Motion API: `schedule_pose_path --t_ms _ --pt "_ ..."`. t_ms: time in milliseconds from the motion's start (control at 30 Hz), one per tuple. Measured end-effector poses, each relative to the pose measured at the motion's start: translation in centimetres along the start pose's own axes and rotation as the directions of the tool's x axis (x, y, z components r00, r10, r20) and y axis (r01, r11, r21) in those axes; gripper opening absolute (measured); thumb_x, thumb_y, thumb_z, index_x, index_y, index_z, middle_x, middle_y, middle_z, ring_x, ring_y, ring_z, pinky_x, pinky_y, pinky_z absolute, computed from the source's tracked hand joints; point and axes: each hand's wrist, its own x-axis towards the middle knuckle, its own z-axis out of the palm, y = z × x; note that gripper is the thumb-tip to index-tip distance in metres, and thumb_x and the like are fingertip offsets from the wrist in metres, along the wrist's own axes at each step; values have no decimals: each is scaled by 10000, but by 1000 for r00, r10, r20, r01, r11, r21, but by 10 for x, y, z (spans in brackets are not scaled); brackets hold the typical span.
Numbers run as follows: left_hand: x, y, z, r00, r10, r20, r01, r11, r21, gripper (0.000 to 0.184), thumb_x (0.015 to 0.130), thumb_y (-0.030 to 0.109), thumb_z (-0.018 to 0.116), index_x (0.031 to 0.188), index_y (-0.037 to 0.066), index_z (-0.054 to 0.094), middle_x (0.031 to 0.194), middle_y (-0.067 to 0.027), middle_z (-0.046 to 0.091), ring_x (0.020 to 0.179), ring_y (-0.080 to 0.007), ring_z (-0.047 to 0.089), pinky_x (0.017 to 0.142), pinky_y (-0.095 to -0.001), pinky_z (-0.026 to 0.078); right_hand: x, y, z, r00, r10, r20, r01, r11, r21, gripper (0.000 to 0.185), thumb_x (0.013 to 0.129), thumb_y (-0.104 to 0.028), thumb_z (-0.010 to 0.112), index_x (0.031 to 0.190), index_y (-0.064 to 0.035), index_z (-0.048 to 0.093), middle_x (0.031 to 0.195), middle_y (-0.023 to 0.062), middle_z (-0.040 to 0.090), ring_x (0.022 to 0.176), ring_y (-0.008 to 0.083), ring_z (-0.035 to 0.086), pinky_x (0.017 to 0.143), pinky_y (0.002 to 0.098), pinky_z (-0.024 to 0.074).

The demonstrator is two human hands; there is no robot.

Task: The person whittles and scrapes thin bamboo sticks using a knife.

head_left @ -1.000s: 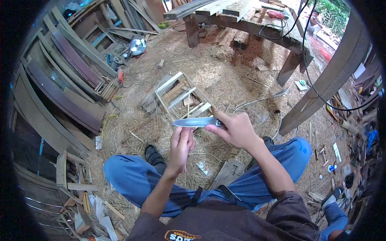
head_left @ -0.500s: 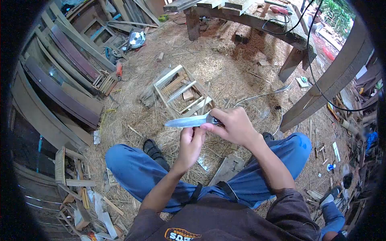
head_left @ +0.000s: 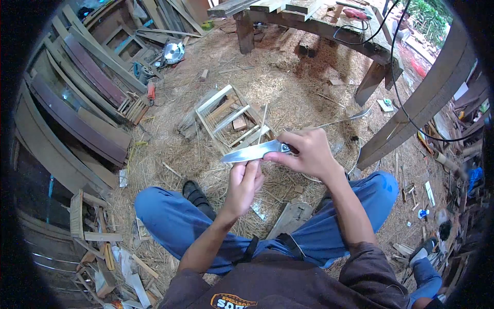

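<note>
My right hand is closed round the handle of a knife, whose broad bright blade points left. Under the blade, my left hand is closed in a pinch. A thin wooden stick rises from behind the blade, in line with the left fingers; its lower end is hidden by the blade and hand. Beyond both hands, a small slatted wooden frame lies on the shavings-covered ground.
A wooden workbench with a red power tool stands ahead. Boards lean at the left, near a circular saw. A slanting post and black cable are on the right. Another person's leg shows at lower right.
The knife and my right hand have shifted a little to the right, and the blade now slants more. My left hand stays nearly in place beneath it.
</note>
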Motion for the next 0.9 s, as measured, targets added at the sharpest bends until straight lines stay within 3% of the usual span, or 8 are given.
schedule_pose_path --t_ms 100,200,333,367,467,667,833,900 --pt "-2 11 4 1000 -21 -14 20 999 -44 211 1104 224 444 1084 44 553 680 70 371 541 -20 314 475 -228 245 2 15 -9 997 67 -47 -71 994 -78 375 830 -468 780 842 -100 708 608 115 622 517 294 623 503 401 459" --pt "-9 7 2 983 179 38 -179 894 411 197 1092 195 472 1064 38 586 692 71 403 589 -8 338 508 -225 265 4 46 -25 874 353 -334 -397 915 -73 378 871 -449 757 837 -76 702 586 130 601 516 286 621 513 386 461" --pt "-13 3 2 993 102 -58 -86 967 238 188 1079 173 492 1037 38 616 708 74 437 620 -1 363 532 -223 287 3 41 -52 794 511 -330 -575 807 -135 373 904 -433 734 840 -67 700 583 134 598 523 282 627 522 379 468" --pt "-14 4 -1 993 86 -74 -65 966 252 189 1080 174 493 1037 39 618 706 73 438 618 -1 362 532 -222 288 1 34 -46 854 342 -393 -403 912 -82 400 900 -457 728 838 -64 688 575 124 591 526 284 631 516 382 462" --pt "-13 5 -9 991 73 -116 -38 958 284 196 1080 176 494 1037 36 624 701 64 445 615 -7 367 536 -225 297 1 7 -35 953 269 -140 -290 943 -162 415 893 -478 722 819 -73 667 570 111 592 525 287 630 515 387 463" --pt "-12 -4 -7 978 165 -126 -106 919 380 209 1069 171 504 1034 9 632 707 19 478 636 -47 419 561 -261 353 -4 -8 3 997 -27 79 23 998 63 405 877 -481 723 817 -89 643 633 101 637 557 289 652 528 396 491" --pt "-9 -27 -20 964 250 -87 -180 860 478 200 1060 174 517 1044 6 626 752 4 497 646 -66 441 571 -280 376 -3 -12 13 990 -78 121 61 989 133 421 863 -487 732 785 -88 621 622 93 618 565 295 642 537 407 486" --pt "-11 -23 -19 989 113 -91 -73 930 361 185 1061 167 515 1054 11 615 771 -9 506 649 -84 453 584 -290 390 -1 -8 11 990 -121 76 114 989 90 420 860 -487 735 794 -86 629 621 92 618 565 302 637 534 407 482"
